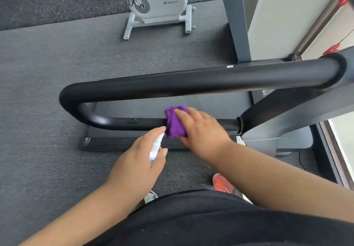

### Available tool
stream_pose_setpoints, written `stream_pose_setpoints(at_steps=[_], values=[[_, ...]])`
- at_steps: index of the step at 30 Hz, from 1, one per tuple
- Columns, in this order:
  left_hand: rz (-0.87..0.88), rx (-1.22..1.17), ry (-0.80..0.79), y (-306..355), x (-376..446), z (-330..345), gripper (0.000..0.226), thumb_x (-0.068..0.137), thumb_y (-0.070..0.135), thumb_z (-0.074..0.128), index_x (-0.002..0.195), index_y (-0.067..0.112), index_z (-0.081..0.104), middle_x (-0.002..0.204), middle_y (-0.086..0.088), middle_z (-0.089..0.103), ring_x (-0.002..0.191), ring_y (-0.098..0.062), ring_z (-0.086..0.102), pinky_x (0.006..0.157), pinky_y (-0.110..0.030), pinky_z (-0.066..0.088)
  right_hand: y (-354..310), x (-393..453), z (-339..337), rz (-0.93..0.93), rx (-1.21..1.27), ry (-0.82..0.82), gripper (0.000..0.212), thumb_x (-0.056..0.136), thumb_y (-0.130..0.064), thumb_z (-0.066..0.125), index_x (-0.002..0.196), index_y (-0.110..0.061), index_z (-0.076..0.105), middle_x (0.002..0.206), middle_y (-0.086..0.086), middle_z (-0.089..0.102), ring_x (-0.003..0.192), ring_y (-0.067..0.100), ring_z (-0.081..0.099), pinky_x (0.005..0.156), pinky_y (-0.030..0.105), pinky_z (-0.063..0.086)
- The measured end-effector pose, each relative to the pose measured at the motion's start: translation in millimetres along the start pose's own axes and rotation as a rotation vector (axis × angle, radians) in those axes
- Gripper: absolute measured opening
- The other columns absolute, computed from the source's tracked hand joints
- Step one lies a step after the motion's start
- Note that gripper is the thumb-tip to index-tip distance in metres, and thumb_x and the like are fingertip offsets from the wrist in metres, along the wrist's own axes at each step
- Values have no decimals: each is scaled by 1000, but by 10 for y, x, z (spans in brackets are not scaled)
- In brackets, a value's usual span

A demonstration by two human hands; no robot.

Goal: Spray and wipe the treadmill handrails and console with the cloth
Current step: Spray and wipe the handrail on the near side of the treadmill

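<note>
A black U-shaped treadmill handrail runs across the middle of the head view, with a thinner lower bar closer to me. A purple cloth is wrapped over that lower bar. My right hand grips the cloth around the bar. Just left of the cloth, my left hand holds a small white spray bottle, its nozzle pointing at the bar, with the index finger on top. The console is out of frame.
The treadmill deck lies under the rails on grey carpet. A white exercise bike stands behind. A grey upright post and a wall are at the right. My orange shoe is on the floor.
</note>
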State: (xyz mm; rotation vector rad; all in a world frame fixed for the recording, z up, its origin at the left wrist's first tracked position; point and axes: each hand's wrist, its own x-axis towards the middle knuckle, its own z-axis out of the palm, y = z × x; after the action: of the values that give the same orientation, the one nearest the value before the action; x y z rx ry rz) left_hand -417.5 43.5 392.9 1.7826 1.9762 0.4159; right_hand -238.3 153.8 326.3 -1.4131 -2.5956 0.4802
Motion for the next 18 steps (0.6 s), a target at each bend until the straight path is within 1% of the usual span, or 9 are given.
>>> stream_pose_setpoints(at_steps=[2,4,6,8,9,11,14,16,18], values=[[-7,-12,-15,-7,-19,13,52,93,46,49,132,62,20,133,23,52,114,1,47,86,-21,35,240,-95,-100,126,32,55,63,87,-59,52,140,-26,42,128,7,60,110,32,60,97,44,46],[-7,-10,-26,-25,-39,11,52,93,47,48,133,63,19,130,29,47,114,1,48,86,-21,35,439,-184,-169,202,5,96,58,84,-64,42,129,-29,52,117,5,65,107,32,61,104,49,40],[-7,-10,-15,-42,-42,-9,51,93,48,47,132,64,19,126,33,40,114,3,44,85,-17,34,498,-194,-164,219,0,77,63,84,-68,39,127,-25,57,133,10,58,125,33,50,115,55,27],[-8,-5,12,-63,-42,-28,51,93,47,48,132,63,19,124,33,39,115,4,41,81,-11,32,392,-136,-141,217,13,48,69,83,-70,37,127,-21,57,152,12,40,138,33,36,117,50,23],[-3,-2,27,-69,-47,-36,51,92,47,48,132,62,20,124,33,39,116,4,40,81,-11,32,296,-93,-122,197,23,47,70,83,-70,37,127,-19,57,154,12,37,137,34,37,116,46,26],[15,1,39,-70,-61,-47,51,92,46,49,131,61,21,126,31,41,117,2,42,85,-18,35,62,8,-53,110,28,70,69,85,-68,42,129,-17,55,152,12,40,130,33,46,112,42,35],[50,6,30,-59,-87,-40,50,92,41,52,132,58,26,126,29,41,117,1,44,87,-21,36,-351,200,91,-83,4,52,70,90,-59,51,143,-15,43,155,12,35,131,33,44,110,46,38],[54,21,24,-69,-95,-36,52,93,38,56,131,57,26,123,30,41,115,2,45,84,-17,36,-531,318,132,-154,7,12,70,92,-49,52,150,-15,33,159,12,27,136,33,38,112,46,35],[53,36,15,-85,-100,-40,53,93,39,56,131,59,24,118,36,42,113,4,45,79,-8,33,-522,369,115,-176,13,-19,72,92,-48,53,153,-18,29,161,11,22,136,32,36,111,45,35]])
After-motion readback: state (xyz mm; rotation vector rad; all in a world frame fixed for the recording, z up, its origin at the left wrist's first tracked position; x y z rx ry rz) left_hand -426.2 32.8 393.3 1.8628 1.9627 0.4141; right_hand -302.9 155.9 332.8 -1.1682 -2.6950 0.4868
